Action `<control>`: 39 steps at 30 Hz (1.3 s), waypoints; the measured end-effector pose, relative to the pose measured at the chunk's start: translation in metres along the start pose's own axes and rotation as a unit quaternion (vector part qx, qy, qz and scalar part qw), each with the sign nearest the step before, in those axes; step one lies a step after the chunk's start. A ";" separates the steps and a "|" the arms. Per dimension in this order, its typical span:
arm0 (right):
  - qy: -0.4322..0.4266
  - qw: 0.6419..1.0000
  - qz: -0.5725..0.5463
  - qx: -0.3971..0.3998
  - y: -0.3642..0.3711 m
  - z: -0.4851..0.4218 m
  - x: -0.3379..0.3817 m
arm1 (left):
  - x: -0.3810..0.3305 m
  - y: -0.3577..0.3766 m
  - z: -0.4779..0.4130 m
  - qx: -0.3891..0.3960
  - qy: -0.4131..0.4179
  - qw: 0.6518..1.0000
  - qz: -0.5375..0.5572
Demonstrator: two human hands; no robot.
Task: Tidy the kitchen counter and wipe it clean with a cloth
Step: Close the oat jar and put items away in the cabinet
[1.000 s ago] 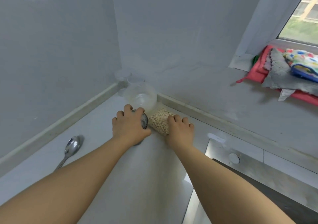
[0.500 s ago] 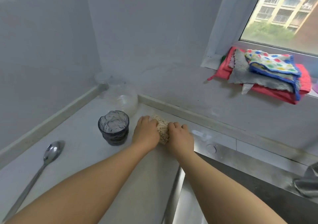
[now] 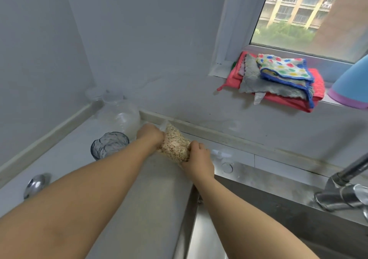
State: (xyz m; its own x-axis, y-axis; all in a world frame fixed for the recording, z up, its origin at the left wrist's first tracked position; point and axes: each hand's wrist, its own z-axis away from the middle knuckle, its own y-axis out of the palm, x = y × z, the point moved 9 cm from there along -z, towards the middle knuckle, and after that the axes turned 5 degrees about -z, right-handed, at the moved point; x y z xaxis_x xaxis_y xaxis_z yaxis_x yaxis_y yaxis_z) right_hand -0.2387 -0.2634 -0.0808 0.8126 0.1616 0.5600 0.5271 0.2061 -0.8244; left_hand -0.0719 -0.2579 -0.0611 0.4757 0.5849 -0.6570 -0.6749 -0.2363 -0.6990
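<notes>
Farthest left of the sink [image 3: 264,181], a spoon [image 3: 34,185] lies on the counter [image 3: 159,195], untouched throughout. Nearer the sink stands a dark glass [image 3: 110,145]. One second ago the left hand covered it; it has since been let go and stands free and upright. Behind it, in the wall corner left of the sink, is a clear jar [image 3: 121,115], not disturbed. Just left of the sink's back corner, the left hand [image 3: 151,136] has crossed from the glass to the bag of oats [image 3: 175,147] and grips the bag's upper left side; its fingers are mostly hidden behind the bag. The right hand [image 3: 199,159], at the sink's near edge, has its fingers curled round the bag's lower right corner. The bag, flat under the palms a second ago, is now drawn out between both hands and tilted, its top towards the wall. Whether it is clear of the counter cannot be told. Judgement: the tidying stage is under way, with the glass dealt with and the bag now being taken up. Above and behind the sink, folded cloths [image 3: 278,79] sit stacked on the window sill [image 3: 219,73], so no wiping has started. At the sink's right end stands the tap [image 3: 346,191].
</notes>
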 end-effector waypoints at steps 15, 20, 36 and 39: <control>0.089 0.964 -0.225 -0.114 -0.105 0.103 -0.026 | -0.119 0.014 0.144 0.122 0.160 0.968 0.146; 0.158 0.930 -0.264 -0.203 -0.145 0.164 -0.082 | -0.149 0.060 0.207 0.179 0.232 0.950 0.106; 0.252 0.827 -0.268 -0.425 -0.289 0.460 -0.275 | -0.210 0.221 0.518 0.340 0.369 0.863 0.051; 0.262 0.806 -0.264 -0.460 -0.314 0.533 -0.317 | -0.214 0.262 0.595 0.347 0.415 0.841 0.001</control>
State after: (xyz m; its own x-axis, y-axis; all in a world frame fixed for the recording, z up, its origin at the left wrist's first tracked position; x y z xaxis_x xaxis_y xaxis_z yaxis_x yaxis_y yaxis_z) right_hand -0.7945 0.1345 0.0440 0.2804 -0.1949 0.9399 0.5998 -0.7289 -0.3301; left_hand -0.6854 0.0167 0.0643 0.5091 -0.2266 -0.8304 -0.7066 0.4408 -0.5535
